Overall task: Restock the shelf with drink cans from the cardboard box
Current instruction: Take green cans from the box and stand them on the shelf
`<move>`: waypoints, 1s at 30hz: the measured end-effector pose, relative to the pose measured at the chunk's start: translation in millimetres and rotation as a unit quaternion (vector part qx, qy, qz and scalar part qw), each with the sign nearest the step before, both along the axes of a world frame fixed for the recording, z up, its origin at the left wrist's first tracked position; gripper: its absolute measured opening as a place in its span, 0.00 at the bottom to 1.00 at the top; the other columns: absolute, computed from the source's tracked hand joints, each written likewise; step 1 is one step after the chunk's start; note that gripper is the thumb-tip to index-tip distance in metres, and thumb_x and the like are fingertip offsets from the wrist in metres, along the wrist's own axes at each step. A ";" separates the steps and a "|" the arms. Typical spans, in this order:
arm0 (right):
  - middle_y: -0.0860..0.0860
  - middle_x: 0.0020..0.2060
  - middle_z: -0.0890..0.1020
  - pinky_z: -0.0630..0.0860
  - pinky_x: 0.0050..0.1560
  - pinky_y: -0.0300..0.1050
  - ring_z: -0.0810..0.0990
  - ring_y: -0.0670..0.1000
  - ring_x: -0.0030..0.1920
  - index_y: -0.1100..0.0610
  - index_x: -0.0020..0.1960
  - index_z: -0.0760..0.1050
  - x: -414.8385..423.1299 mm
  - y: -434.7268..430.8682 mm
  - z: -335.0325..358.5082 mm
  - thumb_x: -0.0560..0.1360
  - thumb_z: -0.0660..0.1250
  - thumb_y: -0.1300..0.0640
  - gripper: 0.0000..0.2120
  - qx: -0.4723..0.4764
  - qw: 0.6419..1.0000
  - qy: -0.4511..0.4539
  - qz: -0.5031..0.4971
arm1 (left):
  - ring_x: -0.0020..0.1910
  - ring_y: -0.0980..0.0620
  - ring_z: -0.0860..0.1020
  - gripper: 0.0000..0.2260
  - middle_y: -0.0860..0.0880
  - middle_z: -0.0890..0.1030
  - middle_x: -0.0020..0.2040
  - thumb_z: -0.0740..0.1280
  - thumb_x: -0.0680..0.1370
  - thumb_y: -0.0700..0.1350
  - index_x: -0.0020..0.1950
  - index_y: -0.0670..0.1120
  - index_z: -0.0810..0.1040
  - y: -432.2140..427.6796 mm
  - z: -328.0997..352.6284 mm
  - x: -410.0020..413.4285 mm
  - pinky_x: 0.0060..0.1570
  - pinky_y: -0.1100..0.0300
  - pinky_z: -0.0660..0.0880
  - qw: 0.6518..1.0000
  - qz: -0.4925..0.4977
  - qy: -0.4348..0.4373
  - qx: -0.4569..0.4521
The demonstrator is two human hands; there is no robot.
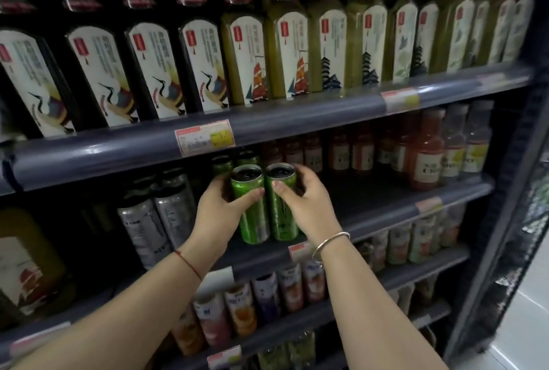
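Your left hand [217, 206] grips a tall green metal can [252, 215]; your right hand [309, 203] grips a second green can [280, 218] just beside it. Their print is too blurred to read.

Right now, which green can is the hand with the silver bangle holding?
The right green can, held by the right hand; the left green can beside it sits in the left hand.

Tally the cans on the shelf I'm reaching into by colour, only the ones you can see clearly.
Green cans: 4 (one in the left hand, one in the right hand, 2 standing behind)
Silver cans: 2 at the front; any behind are too dark to count
Total: 6
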State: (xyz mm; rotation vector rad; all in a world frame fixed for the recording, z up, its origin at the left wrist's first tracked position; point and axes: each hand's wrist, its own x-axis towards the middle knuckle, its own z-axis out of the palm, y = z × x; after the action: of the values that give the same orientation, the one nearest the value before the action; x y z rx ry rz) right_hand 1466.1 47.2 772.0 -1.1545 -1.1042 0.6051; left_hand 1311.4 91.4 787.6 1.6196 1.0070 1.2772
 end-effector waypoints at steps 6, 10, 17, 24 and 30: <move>0.44 0.54 0.82 0.76 0.58 0.41 0.79 0.41 0.55 0.47 0.61 0.75 -9.0 51.0 -10.0 0.72 0.72 0.54 0.18 -0.009 0.999 -0.023 0.035 | 0.49 0.62 0.77 0.23 0.62 0.79 0.49 0.77 0.68 0.48 0.59 0.56 0.73 35.4 -17.3 -9.2 0.42 0.68 0.72 0.998 0.061 0.003 -0.010; 0.47 0.55 0.82 0.77 0.59 0.46 0.80 0.45 0.56 0.51 0.63 0.75 -12.4 65.3 -15.2 0.73 0.72 0.54 0.19 0.005 0.999 -0.035 0.034 | 0.52 0.55 0.78 0.23 0.56 0.79 0.54 0.76 0.70 0.49 0.62 0.53 0.73 44.8 -27.9 -12.0 0.47 0.63 0.75 0.997 0.079 0.023 -0.011; 0.48 0.59 0.80 0.75 0.63 0.50 0.79 0.47 0.59 0.51 0.66 0.73 -8.2 68.9 -19.1 0.74 0.70 0.53 0.20 0.001 0.999 -0.041 0.036 | 0.58 0.51 0.78 0.25 0.52 0.80 0.60 0.73 0.72 0.52 0.67 0.50 0.72 42.7 -31.7 -8.5 0.58 0.52 0.76 0.995 0.093 0.032 -0.003; 0.47 0.61 0.79 0.73 0.65 0.48 0.77 0.45 0.62 0.50 0.68 0.70 -7.5 63.1 -18.6 0.75 0.70 0.52 0.23 -0.009 0.998 -0.045 0.052 | 0.58 0.52 0.78 0.26 0.52 0.79 0.61 0.73 0.72 0.52 0.69 0.51 0.71 37.2 -32.5 -8.2 0.58 0.53 0.76 0.996 0.083 0.023 -0.010; 0.39 0.62 0.77 0.70 0.61 0.35 0.74 0.37 0.62 0.44 0.69 0.69 -11.1 47.3 -20.1 0.74 0.70 0.49 0.25 -0.008 0.999 -0.043 0.033 | 0.61 0.53 0.76 0.32 0.53 0.76 0.65 0.73 0.73 0.50 0.74 0.50 0.64 26.5 -29.8 -9.9 0.60 0.55 0.74 0.997 0.072 0.034 -0.013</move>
State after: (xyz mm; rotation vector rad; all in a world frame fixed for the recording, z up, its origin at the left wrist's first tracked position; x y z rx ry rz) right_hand 1455.1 94.5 751.8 -1.1707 -1.2167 0.6196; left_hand 1301.5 117.9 757.8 1.6045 1.1949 1.3060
